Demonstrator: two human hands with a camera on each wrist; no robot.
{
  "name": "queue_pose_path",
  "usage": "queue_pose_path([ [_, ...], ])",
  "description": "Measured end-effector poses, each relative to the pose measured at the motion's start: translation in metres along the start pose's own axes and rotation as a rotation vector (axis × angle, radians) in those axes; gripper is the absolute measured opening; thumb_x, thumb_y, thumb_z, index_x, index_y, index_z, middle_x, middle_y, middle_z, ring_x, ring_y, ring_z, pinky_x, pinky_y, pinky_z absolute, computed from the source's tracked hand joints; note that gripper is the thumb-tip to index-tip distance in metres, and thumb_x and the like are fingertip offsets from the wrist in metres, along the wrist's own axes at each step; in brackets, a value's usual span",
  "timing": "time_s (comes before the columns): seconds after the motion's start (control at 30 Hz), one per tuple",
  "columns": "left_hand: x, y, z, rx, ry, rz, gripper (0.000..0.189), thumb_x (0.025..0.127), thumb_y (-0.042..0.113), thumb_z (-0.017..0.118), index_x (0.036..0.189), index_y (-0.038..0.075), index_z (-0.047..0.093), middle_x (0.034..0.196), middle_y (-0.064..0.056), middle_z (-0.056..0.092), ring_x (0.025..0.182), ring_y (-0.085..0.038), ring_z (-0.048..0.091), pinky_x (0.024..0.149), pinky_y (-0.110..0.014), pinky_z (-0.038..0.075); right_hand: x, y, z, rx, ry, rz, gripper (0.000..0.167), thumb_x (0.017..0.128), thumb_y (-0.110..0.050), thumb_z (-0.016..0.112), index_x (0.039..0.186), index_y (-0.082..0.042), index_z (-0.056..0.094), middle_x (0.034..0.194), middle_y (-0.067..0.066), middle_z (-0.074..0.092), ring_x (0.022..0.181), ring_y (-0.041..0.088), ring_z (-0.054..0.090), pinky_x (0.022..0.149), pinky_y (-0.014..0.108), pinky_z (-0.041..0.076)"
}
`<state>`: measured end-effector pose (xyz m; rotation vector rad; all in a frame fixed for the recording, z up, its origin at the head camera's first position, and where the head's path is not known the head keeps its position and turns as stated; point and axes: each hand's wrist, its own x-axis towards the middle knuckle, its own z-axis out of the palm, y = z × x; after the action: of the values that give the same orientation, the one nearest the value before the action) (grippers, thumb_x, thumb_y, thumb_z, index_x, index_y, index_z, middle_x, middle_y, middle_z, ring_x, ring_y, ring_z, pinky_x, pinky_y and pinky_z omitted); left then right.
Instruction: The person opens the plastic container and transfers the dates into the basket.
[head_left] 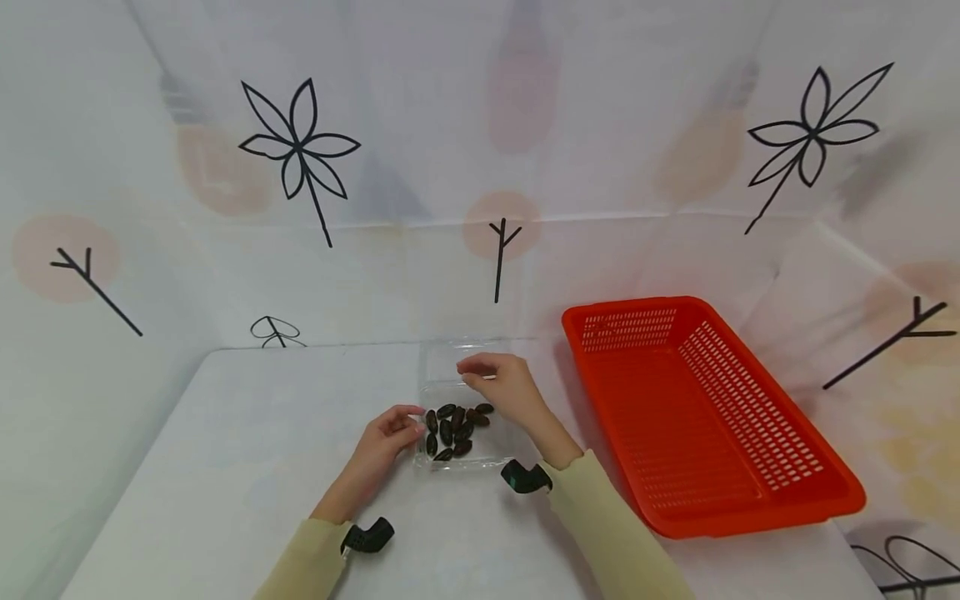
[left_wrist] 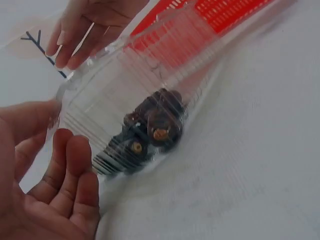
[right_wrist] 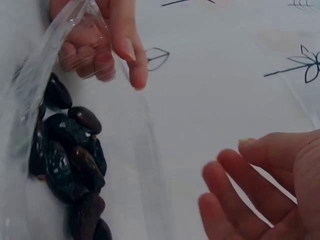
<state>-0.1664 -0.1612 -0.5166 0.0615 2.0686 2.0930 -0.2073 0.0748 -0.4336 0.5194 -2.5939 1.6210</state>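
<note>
Clear plastic box (head_left: pixel 480 463) is sitting on white tabletop (head_left: pixel 225 467), holding glossy dark-brown oval fruits (head_left: pixel 446 432). Left hand (head_left: pixel 388 430) is touching box's left wall, can't tell if clamping; right hand (head_left: pixel 506 386) is hovering, fingers apart, empty. Box likely flexing, hold rim; fruits probably slippery, pinch mid-body.

Your head view is bright and evenly lit, the light soft and diffuse enough that you cannot place its source. You get only pale, soft-edged shadows on the white table (head_left: pixel 247 467), slightly deeper beside the red basket (head_left: pixel 705 433) and your right sleeve (head_left: pixel 615 533). Thin glints trace the clear container (head_left: pixel 491 442). Both wrist views look dimmer and greyer to you, with softer detail. In the left one, ribbed plastic smears the dark oval pieces (left_wrist: pixel 162 125); in the right, they carry small highlights and the nearest plastic blurs.
</note>
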Motion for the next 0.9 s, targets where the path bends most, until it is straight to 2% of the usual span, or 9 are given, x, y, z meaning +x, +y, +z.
queue_pose_path([
  [0.2, 0.001, -0.008, -0.001, 0.049, 0.011, 0.056, 0.034, 0.092, 0.013, 0.072, 0.122, 0.0, 0.066, 0.092, -0.004, 0.062, 0.087, -0.014, 0.057, 0.078, -0.026, 0.047, 0.01, 0.008, 0.002, 0.057, -0.213, 0.073, 0.018, 0.091, -0.007, 0.072, 0.108, -0.007, 0.076, 0.103, 0.003, 0.074, 0.095, 0.016, 0.068, 0.085, 0.033, 0.054],
  [0.37, -0.001, -0.01, -0.002, 0.043, 0.009, 0.096, 0.035, 0.091, 0.009, 0.072, 0.123, -0.003, 0.065, 0.089, -0.004, 0.063, 0.084, -0.013, 0.059, 0.077, -0.026, 0.047, 0.016, 0.015, 0.005, 0.069, -0.345, 0.08, 0.018, 0.091, -0.003, 0.068, 0.107, -0.005, 0.076, 0.106, 0.012, 0.073, 0.094, 0.015, 0.068, 0.086, 0.033, 0.054],
  [0.7, -0.003, -0.009, -0.002, 0.023, -0.019, 0.095, 0.038, 0.093, 0.008, 0.071, 0.127, -0.006, 0.062, 0.091, -0.004, 0.061, 0.082, -0.012, 0.058, 0.077, -0.025, 0.047, 0.028, 0.024, 0.012, -0.038, -0.451, 0.072, 0.02, 0.09, -0.003, 0.07, 0.107, -0.009, 0.077, 0.102, 0.0, 0.074, 0.094, 0.01, 0.067, 0.085, 0.029, 0.052],
  [0.9, -0.004, -0.008, -0.001, 0.011, -0.009, 0.106, 0.037, 0.092, 0.005, 0.07, 0.126, -0.007, 0.061, 0.089, -0.003, 0.061, 0.081, -0.011, 0.058, 0.076, -0.024, 0.047, 0.031, 0.022, 0.015, -0.139, -0.519, 0.061, 0.027, 0.087, 0.006, 0.068, 0.108, -0.009, 0.077, 0.104, 0.001, 0.074, 0.095, 0.01, 0.066, 0.086, 0.03, 0.052],
])
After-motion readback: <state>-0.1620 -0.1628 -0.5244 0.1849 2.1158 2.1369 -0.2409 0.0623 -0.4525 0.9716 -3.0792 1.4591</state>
